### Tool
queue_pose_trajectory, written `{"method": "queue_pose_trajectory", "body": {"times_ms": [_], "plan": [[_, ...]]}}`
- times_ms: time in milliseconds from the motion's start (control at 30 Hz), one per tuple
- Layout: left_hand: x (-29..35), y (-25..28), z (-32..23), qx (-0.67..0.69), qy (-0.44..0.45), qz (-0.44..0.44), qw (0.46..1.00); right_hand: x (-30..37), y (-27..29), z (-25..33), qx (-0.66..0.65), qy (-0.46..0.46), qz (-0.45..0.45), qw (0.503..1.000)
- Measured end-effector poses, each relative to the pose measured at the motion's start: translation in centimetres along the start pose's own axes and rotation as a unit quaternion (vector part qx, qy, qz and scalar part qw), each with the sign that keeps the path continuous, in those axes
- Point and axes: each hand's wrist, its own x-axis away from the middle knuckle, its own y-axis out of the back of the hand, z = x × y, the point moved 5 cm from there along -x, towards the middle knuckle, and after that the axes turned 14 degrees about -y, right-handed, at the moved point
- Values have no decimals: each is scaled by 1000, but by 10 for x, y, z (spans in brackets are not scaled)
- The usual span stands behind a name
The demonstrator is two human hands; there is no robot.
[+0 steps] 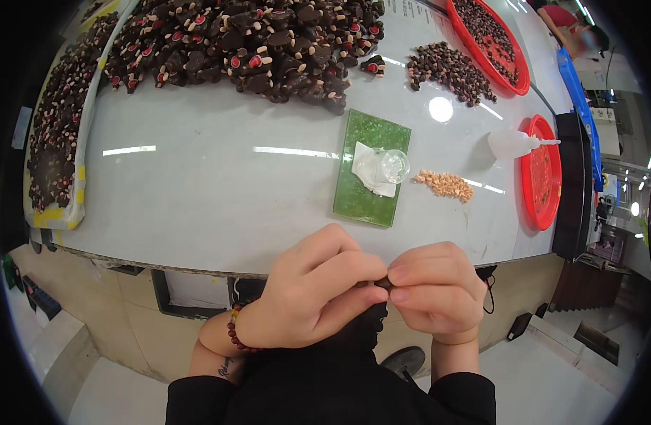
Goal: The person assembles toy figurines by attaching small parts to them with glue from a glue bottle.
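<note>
At the table's near edge my left hand point(318, 287) and my right hand point(439, 289) meet, both closed in a pinch. Between their fingertips is a small dark brown piece point(383, 282), mostly covered by the fingers, so its exact kind is unclear. Just beyond lies a green board point(368, 209) bearing a folded white tissue point(368, 170) and a small clear cup point(394, 166). To its right is a little heap of beige bits point(444, 185). Farther back spreads a pile of small dark brown pieces point(449, 71).
A big heap of dark brown figures with red and beige parts point(255, 46) covers the far left. Similar pieces fill a long white-rimmed tray point(76, 205) at left. On the right are a white squeeze bottle point(508, 144) and two red trays point(525, 78), one holding brown pieces.
</note>
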Motion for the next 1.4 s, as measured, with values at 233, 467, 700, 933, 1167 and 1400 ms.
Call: {"method": "queue_pose_trajectory", "body": {"times_ms": [233,467,700,933,1167,1400], "plan": [[-1,2,-10,-100,-40,-18,994,-10,6,-6,20,-93,19,995],[0,11,-6,-103,-3,-27,994,-23,16,-18,120,-70,-31,990],[3,23,3,64,39,-67,995,-33,18,-50,169,-148,-100,969],[10,20,7,205,135,-158,956,-38,14,-43,241,-124,-86,959],[16,22,13,269,155,-169,936,-40,12,-39,258,-117,-77,956],[18,20,12,329,150,-138,922,-41,9,-35,255,-107,-71,958]]}}
